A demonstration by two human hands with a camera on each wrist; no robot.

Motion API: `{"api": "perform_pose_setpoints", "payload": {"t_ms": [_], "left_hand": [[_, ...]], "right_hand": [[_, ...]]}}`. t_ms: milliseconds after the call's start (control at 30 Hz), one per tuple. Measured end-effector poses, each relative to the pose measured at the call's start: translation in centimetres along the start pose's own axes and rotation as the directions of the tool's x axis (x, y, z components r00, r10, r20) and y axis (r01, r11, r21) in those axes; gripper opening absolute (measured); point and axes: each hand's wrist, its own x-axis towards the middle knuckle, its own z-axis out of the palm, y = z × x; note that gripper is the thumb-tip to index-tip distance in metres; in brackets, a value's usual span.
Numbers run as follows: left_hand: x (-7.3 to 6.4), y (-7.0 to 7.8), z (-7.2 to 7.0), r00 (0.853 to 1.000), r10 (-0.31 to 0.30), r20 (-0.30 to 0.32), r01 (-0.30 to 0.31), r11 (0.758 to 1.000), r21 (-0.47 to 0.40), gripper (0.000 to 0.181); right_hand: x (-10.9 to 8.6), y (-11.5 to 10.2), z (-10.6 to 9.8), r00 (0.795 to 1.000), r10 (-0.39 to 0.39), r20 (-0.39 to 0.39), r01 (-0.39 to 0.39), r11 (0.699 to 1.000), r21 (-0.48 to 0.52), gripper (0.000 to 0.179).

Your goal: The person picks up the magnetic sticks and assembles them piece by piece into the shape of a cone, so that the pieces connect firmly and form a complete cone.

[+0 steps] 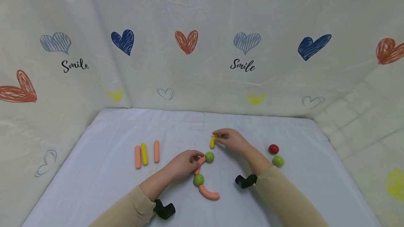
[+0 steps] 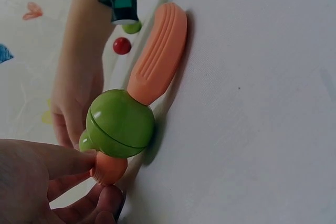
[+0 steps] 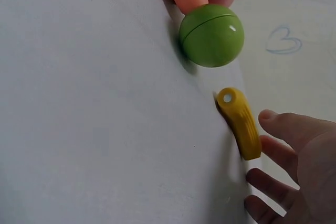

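Observation:
My left hand (image 1: 183, 164) pinches a curved orange rod (image 1: 202, 160) between thumb and fingers. That rod sits between two green balls, the far one (image 1: 209, 157) and the near one (image 1: 199, 179). From the near ball a second curved orange rod (image 1: 209, 193) bends toward the right; its ridged side shows in the left wrist view. Beyond the far ball, a short curved yellow rod (image 3: 240, 121) lies on the cloth, a pale round spot at its end. My right hand (image 1: 231, 140) is beside it, fingers spread and the thumb apart from it in the right wrist view.
Two straight orange rods, one outer (image 1: 137, 157) and one inner (image 1: 156, 151), lie at the left with a straight yellow rod (image 1: 144, 154) between them. A red ball (image 1: 273, 149) and a light green ball (image 1: 278, 161) rest at the right. White cloth (image 1: 110, 192) covers the table.

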Motion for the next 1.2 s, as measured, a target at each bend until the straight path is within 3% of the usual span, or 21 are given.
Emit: {"api": "perform_pose_setpoints", "payload": {"t_ms": [367,600,933,1200], "left_hand": [[0.1,0.1,0.0,1.0,-0.006,0.002,0.006,1.0,0.001,0.032],[0.1,0.0,0.0,1.0,-0.001,-0.006,0.001,1.0,0.003,0.032],[0.1,0.1,0.0,1.0,0.012,-0.004,-0.012,1.0,0.003,0.032],[0.2,0.1,-0.1,1.0,0.027,-0.006,-0.027,1.0,0.01,0.032]], "right_hand": [[0.0,-0.2,-0.3,0.996,-0.062,0.067,0.068,0.994,-0.089,0.029],[0.0,0.0,0.0,0.989,-0.108,0.096,0.125,0.974,-0.191,0.031],[-0.4,-0.1,0.6,0.99,-0.12,0.08,0.139,0.941,-0.308,0.027],[-1.3,-0.9,0.6,0.999,-0.028,0.028,0.036,0.927,-0.374,0.025]]}}
